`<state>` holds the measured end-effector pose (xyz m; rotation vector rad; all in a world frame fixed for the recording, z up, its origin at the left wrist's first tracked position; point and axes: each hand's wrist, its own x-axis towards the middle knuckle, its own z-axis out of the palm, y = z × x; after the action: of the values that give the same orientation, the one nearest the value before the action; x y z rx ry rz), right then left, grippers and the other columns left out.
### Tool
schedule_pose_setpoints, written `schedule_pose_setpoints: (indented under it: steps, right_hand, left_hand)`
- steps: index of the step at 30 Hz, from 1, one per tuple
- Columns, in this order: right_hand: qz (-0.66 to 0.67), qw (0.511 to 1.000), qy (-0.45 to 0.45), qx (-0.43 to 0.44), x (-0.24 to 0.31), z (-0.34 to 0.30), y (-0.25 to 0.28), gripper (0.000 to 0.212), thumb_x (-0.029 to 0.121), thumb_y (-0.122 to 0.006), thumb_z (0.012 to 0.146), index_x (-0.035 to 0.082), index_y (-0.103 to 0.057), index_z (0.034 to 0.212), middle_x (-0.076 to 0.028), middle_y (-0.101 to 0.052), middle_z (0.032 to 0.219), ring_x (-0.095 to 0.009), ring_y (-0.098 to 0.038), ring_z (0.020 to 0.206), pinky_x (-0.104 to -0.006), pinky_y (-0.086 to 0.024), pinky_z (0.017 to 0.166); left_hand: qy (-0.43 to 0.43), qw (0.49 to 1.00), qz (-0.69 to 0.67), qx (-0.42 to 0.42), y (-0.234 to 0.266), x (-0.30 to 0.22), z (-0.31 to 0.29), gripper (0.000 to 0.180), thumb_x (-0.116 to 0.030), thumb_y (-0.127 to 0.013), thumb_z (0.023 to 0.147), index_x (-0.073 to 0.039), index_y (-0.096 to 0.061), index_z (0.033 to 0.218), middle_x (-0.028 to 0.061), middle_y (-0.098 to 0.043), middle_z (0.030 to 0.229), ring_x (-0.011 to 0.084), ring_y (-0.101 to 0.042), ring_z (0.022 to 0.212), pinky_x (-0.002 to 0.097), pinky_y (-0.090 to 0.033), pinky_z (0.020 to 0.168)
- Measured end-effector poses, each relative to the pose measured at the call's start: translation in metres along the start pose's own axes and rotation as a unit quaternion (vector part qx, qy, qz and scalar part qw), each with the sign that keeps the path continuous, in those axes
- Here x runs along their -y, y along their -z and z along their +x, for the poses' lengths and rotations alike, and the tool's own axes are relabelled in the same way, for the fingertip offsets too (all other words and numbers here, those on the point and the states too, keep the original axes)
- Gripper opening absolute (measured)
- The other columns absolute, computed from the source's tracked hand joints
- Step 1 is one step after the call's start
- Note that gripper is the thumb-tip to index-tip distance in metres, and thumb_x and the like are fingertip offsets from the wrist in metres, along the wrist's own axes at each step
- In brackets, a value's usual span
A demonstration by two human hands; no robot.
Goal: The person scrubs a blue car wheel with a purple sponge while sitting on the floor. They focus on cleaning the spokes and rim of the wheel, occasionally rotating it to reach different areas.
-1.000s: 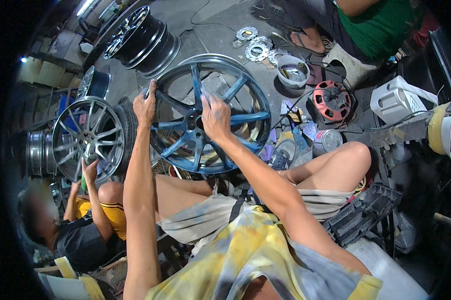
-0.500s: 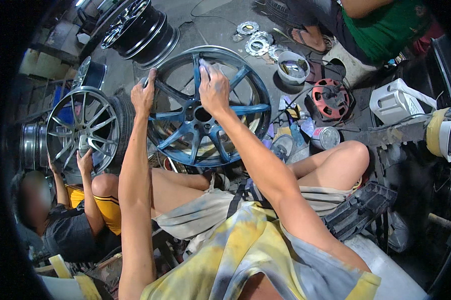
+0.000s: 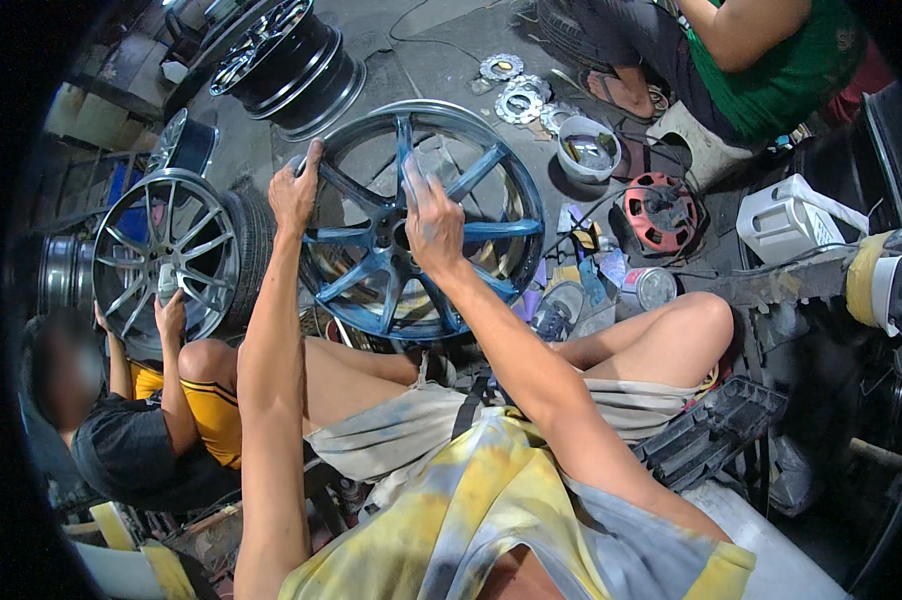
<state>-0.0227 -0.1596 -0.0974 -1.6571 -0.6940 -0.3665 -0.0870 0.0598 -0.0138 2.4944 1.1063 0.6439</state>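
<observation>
A seated person's left hand [image 3: 296, 190] is gripping the rim of an upright blue alloy wheel [image 3: 421, 225], fingers closed around it. The right hand [image 3: 433, 222] is pressing a spoke, its grip loosely curled. A co-worker's hand [image 3: 171, 312] is touching a silver wheel [image 3: 166, 255] nearby.

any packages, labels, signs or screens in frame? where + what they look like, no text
No signs or screens.
White jug: right, on the floor; boxy plastic container with a handle.
Can: by the right knee; round, silvery top.
White tub: beyond the blue wheel; small, round, open.
Yellow tape roll: far right edge; yellow and white.
No label is clear enough to describe.
</observation>
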Motion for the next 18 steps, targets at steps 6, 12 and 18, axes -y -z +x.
schedule_pose_setpoints:
  steps: [6, 12, 18]
  right_hand:
    - [-0.010, 0.999, 0.003, -0.032, 0.006, 0.042, -0.003, 0.035, 0.013, -0.057, 0.102, 0.005, -0.062, 0.135, -0.023, -0.067, 0.098, -0.044, -0.066, 0.080, -0.0518, -0.052, 0.066]
    - [0.005, 0.999, -0.042, 0.018, 0.006, -0.001, 0.002, 0.038, 0.010, -0.059, 0.100, 0.005, -0.061, 0.137, -0.023, -0.068, 0.099, -0.044, -0.067, 0.085, -0.0513, -0.053, 0.068]
    - [-0.009, 1.000, -0.021, -0.013, -0.001, 0.049, -0.005, 0.032, 0.014, -0.057, 0.101, 0.006, -0.064, 0.132, -0.021, -0.068, 0.099, -0.043, -0.067, 0.085, -0.0504, -0.054, 0.070]
  left_hand:
    - [0.023, 0.999, 0.022, 0.013, 0.001, 0.002, 0.005, 0.084, -0.080, -0.049, 0.090, -0.002, -0.078, 0.098, 0.0247, -0.073, 0.088, 0.0431, -0.069, 0.092, 0.0482, -0.049, 0.087]
    - [-0.008, 1.000, 0.022, 0.001, -0.002, 0.006, 0.005, 0.085, -0.082, -0.048, 0.089, -0.003, -0.078, 0.101, 0.0265, -0.073, 0.090, 0.0449, -0.069, 0.096, 0.0487, -0.050, 0.088]
    - [0.007, 1.000, 0.020, 0.018, -0.003, 0.008, 0.010, 0.089, -0.084, -0.048, 0.087, -0.002, -0.078, 0.107, 0.0285, -0.073, 0.095, 0.0458, -0.069, 0.101, 0.0498, -0.050, 0.092]
